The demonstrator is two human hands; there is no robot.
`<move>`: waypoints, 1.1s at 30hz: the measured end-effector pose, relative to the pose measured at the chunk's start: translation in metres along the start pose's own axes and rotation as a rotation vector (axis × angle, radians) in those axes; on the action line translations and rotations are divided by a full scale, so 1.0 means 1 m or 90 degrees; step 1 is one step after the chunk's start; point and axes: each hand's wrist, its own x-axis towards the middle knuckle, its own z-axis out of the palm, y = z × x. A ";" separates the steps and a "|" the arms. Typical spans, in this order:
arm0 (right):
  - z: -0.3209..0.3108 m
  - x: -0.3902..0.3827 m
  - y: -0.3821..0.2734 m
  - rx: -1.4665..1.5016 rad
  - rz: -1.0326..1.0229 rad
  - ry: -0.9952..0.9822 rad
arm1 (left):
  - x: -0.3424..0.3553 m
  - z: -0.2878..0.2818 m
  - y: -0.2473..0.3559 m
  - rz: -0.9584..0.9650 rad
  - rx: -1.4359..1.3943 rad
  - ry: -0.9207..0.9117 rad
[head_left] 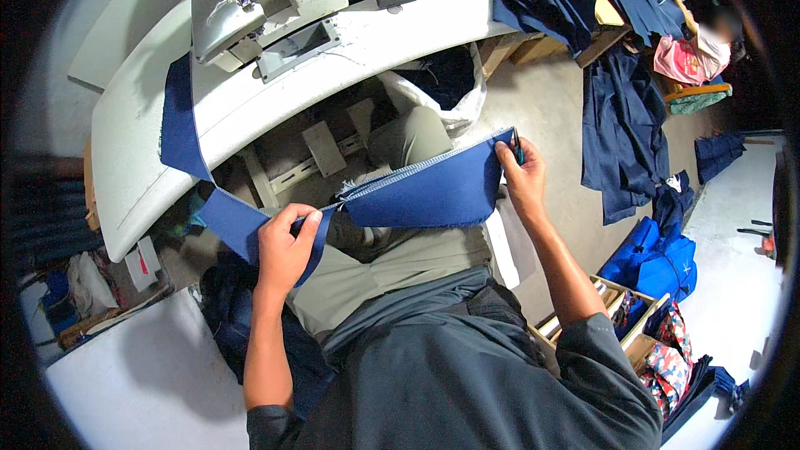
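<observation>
A dark-blue fabric piece point(180, 121) drapes over the curved white tabletop point(133, 162). A blue fabric strip point(232, 223) is pinched in my left hand point(286, 242). Between both hands extends a blue fabric panel with white-stitched edge point(429, 190); my right hand point(525, 181) clamps its corner and a slim dark tool point(517, 148)

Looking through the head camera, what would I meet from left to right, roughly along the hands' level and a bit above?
Blue fabric piece on the white tabletop, left hand, blue panel with stitched edge, right hand, dark navy cloth, another person.
</observation>
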 end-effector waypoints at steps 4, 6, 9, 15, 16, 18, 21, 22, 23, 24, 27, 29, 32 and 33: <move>0.008 -0.003 0.013 -0.036 0.002 0.069 | -0.001 0.004 0.000 0.010 0.000 0.016; 0.007 -0.008 0.015 -0.042 0.005 0.139 | -0.002 0.005 0.001 0.022 -0.008 0.016; 0.016 -0.028 -0.020 0.107 -0.043 0.161 | -0.005 0.005 0.003 0.034 -0.011 0.020; 0.081 -0.109 -0.065 0.356 0.233 -0.354 | -0.011 0.008 0.003 0.005 -0.038 0.004; 0.095 -0.110 -0.060 0.351 0.355 -0.464 | -0.013 0.008 0.002 0.001 -0.041 0.005; 0.119 -0.112 -0.050 0.376 0.463 -0.521 | -0.014 0.008 0.004 0.004 -0.038 0.013; 0.137 -0.113 -0.044 0.332 0.484 -0.519 | -0.016 0.010 0.003 0.004 -0.061 0.014; 0.140 -0.113 -0.042 0.331 0.490 -0.517 | -0.017 0.010 0.002 0.003 -0.058 0.015; 0.142 -0.112 -0.041 0.342 0.499 -0.513 | -0.017 0.010 0.001 0.002 -0.056 0.016; 0.144 -0.110 -0.041 0.353 0.507 -0.509 | -0.017 0.011 0.000 0.002 -0.053 0.017; 0.149 -0.108 -0.041 0.373 0.501 -0.502 | -0.018 0.012 -0.001 -0.007 -0.051 0.009; 0.153 -0.109 -0.040 0.380 0.488 -0.498 | -0.018 0.012 0.000 -0.006 -0.055 0.009; 0.157 -0.110 -0.036 0.370 0.465 -0.494 | -0.019 0.011 0.002 -0.005 -0.055 0.002; 0.156 -0.111 -0.035 0.355 0.453 -0.494 | -0.019 0.011 0.003 -0.004 -0.054 0.000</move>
